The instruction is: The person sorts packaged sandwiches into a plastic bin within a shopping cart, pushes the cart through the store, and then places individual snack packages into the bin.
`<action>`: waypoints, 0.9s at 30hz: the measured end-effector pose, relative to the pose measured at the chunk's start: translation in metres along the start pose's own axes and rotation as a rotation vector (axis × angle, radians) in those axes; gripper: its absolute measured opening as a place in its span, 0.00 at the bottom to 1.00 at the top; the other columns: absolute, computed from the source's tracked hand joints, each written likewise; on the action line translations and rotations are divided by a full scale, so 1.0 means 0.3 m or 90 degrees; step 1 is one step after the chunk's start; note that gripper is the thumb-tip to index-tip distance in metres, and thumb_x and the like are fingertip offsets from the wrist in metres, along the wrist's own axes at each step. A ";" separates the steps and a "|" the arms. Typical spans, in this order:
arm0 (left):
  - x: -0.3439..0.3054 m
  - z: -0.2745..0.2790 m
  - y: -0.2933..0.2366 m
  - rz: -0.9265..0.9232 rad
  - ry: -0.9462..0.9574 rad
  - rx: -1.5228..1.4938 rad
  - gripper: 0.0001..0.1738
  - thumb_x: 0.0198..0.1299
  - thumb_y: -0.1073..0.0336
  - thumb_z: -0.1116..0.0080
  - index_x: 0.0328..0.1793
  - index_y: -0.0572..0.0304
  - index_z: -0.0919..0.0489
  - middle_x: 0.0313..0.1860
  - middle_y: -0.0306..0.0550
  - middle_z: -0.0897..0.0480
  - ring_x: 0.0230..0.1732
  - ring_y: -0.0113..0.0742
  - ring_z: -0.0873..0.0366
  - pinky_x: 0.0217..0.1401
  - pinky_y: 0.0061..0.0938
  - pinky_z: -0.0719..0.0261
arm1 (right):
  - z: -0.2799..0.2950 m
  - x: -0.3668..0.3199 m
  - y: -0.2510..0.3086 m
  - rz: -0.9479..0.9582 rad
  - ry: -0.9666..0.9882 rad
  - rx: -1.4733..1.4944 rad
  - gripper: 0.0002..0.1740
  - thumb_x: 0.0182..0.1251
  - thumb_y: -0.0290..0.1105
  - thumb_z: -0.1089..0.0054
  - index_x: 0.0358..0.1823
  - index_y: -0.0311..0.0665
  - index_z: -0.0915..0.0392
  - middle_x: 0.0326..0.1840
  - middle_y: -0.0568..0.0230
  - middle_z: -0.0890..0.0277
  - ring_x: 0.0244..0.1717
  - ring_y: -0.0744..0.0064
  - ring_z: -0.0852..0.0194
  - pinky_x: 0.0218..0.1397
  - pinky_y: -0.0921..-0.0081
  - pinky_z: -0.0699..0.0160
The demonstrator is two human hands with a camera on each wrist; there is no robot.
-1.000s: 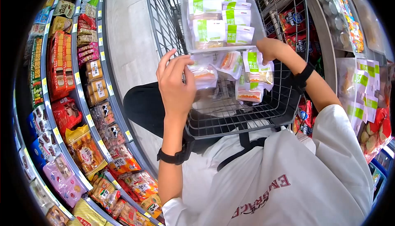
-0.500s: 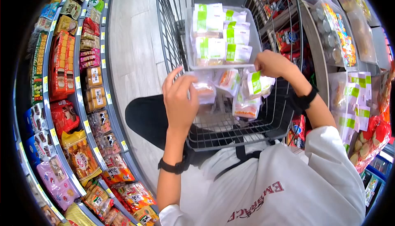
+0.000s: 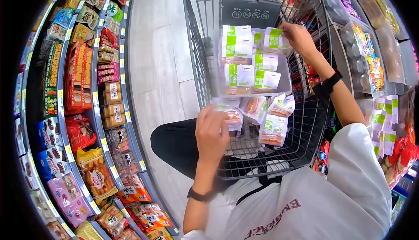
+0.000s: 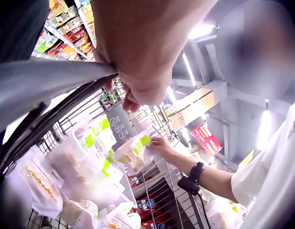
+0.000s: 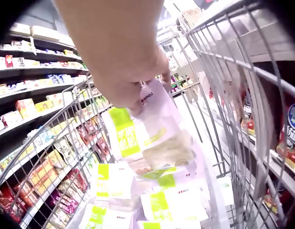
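At the far right corner of the translucent bin [image 3: 284,87], my right hand [image 3: 299,39] pinches a white-and-green sandwich pack [image 3: 275,39] by its top edge. In the right wrist view, the held pack [image 5: 162,136] hangs over other packs [image 5: 173,205] in the bin. My left hand [image 3: 211,131], slightly blurred, is at the cart's left side with fingers loosely bent and nothing in them. Nearest to it lies a wrapped sandwich [image 3: 234,118]. More sandwich packs [image 3: 273,131] lie in the cart on the near side of the bin.
The bin stands inside a dark wire shopping cart [image 3: 305,146]. Snack shelves [image 3: 94,122] run along the left across a pale floor [image 3: 152,52]. On the right, shelving holds clear bins, including one with similar green-and-white packs [image 3: 384,120].
My right hand has lifted a sandwich pack from the near part of the cart and carried it forward over the bin. My left hand remains near the cart's left side, fingers blurred.
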State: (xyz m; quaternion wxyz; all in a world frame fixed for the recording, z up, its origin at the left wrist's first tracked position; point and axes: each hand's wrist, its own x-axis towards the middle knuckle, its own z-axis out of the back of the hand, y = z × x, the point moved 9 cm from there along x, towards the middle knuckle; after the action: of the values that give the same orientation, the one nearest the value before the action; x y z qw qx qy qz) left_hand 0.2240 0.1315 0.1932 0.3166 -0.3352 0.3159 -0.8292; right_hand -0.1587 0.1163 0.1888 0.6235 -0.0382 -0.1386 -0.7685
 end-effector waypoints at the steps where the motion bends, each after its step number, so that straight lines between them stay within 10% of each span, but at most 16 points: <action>1: 0.002 -0.002 -0.001 0.003 0.004 -0.002 0.11 0.48 0.85 0.45 0.35 0.63 0.19 0.34 0.47 0.17 0.56 0.53 0.22 0.59 0.41 0.25 | -0.020 0.008 -0.017 0.001 -0.007 0.031 0.08 0.63 0.25 0.43 0.44 0.38 0.21 0.36 0.50 0.17 0.41 0.45 0.19 0.44 0.53 0.22; 13: 0.006 -0.010 0.005 0.019 0.015 0.031 0.12 0.48 0.85 0.45 0.35 0.63 0.19 0.35 0.45 0.16 0.55 0.52 0.22 0.59 0.39 0.25 | -0.120 0.068 -0.100 -0.065 -0.235 -0.045 0.08 0.58 0.24 0.37 0.40 0.37 0.19 0.35 0.55 0.16 0.41 0.52 0.17 0.47 0.59 0.21; 20: 0.014 -0.012 -0.004 -0.004 0.017 0.034 0.11 0.49 0.84 0.46 0.34 0.61 0.19 0.33 0.47 0.16 0.52 0.52 0.21 0.61 0.41 0.26 | -0.448 -0.355 0.060 -0.075 0.771 0.032 0.15 0.50 0.33 0.28 0.38 0.34 0.13 0.30 0.54 0.14 0.33 0.62 0.14 0.39 0.67 0.16; 24: 0.011 -0.012 -0.012 -0.019 0.013 0.034 0.11 0.50 0.84 0.46 0.34 0.61 0.18 0.33 0.46 0.16 0.52 0.52 0.21 0.60 0.39 0.26 | -0.369 -0.538 0.153 -0.159 0.840 -0.045 0.23 0.48 0.35 0.22 0.46 0.32 0.15 0.36 0.47 0.14 0.37 0.53 0.13 0.43 0.62 0.13; 27: 0.005 -0.010 -0.011 -0.030 0.012 0.051 0.11 0.51 0.84 0.46 0.35 0.61 0.18 0.33 0.45 0.16 0.53 0.52 0.22 0.58 0.39 0.25 | -0.287 -0.547 0.090 -0.203 0.565 -0.107 0.27 0.44 0.40 0.19 0.44 0.32 0.17 0.45 0.45 0.16 0.50 0.45 0.16 0.51 0.53 0.16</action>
State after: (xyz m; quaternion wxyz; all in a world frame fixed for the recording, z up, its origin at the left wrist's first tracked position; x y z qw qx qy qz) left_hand 0.2197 0.1335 0.1945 0.3071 -0.3220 0.2771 -0.8516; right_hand -0.0867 0.2444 0.0728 0.4917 0.2651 0.1993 -0.8051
